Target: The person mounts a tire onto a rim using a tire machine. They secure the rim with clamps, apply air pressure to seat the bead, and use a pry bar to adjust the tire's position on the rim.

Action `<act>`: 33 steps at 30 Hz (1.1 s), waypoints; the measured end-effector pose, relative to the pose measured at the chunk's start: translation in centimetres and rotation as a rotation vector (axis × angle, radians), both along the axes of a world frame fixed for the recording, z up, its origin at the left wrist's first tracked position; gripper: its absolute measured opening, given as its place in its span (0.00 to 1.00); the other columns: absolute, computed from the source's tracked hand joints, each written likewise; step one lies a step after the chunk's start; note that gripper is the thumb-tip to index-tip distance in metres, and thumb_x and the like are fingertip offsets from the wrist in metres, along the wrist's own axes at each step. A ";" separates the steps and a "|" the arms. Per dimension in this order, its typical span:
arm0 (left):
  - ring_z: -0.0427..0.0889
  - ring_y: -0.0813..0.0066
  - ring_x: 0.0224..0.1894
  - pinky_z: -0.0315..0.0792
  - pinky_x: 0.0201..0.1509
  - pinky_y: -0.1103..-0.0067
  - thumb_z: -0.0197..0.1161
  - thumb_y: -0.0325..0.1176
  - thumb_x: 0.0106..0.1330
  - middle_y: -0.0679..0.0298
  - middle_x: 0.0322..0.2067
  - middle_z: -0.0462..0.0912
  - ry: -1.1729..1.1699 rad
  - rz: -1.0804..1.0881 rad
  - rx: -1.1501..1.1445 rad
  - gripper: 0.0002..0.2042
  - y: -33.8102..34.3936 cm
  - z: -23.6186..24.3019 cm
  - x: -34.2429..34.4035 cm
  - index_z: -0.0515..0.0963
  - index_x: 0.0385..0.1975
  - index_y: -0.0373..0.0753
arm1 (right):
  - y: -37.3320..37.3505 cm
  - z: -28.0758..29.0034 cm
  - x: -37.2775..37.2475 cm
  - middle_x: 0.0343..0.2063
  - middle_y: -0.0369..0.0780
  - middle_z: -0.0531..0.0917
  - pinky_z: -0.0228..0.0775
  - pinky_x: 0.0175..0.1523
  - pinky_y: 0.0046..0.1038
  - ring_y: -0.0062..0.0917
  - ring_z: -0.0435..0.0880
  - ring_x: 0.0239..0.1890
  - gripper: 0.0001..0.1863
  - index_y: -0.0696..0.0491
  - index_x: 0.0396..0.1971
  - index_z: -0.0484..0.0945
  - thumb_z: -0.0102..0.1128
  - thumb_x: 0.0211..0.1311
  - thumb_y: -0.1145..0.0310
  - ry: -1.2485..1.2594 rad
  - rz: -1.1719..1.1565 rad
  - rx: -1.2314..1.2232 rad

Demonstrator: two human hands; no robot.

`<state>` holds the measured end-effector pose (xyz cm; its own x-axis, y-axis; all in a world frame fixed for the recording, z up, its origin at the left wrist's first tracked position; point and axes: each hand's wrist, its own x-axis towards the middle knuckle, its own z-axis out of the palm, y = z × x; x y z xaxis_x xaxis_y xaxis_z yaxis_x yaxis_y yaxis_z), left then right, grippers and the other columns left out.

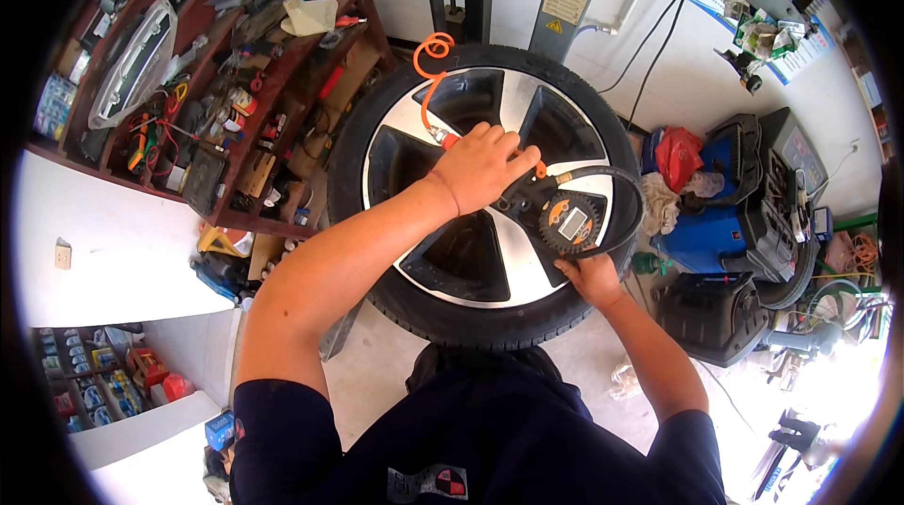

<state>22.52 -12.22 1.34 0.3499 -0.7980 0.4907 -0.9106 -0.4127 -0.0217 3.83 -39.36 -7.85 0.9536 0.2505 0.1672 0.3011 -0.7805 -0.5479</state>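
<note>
At 5 o'clock on the wheel (pixel 501 256), the right hand (pixel 595 281) bends its fingers at the near end of a black hose (pixel 634 223); their contact is partly hidden, so how far they close cannot be told. At 4 o'clock from the hub, a round digital gauge (pixel 571 224) sits above the spokes. At 11 o'clock, the left hand (pixel 482 166) curls its fingers closed over a red-ended handle (pixel 450 141). An orange coiled hose (pixel 425 108) leads off toward 11 o'clock. Farther out, a tool shelf (pixel 231 215) stands at 10 o'clock.
</note>
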 end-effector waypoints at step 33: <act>0.79 0.62 0.39 0.71 0.45 0.69 0.61 0.30 0.62 0.61 0.36 0.76 0.008 -0.044 -0.195 0.17 4.3 -3.3 1.5 0.76 0.53 0.45 | -2.0 6.3 2.3 0.44 0.46 0.83 0.76 0.56 0.42 0.45 0.83 0.49 0.31 0.52 0.60 0.76 0.76 0.54 0.67 0.479 0.110 -0.101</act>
<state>24.05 -7.95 -1.97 0.3211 -0.7029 0.6347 -0.9277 -0.3681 0.0617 6.11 -41.31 -1.59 0.8841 0.3464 -0.3135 0.1179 -0.8147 -0.5678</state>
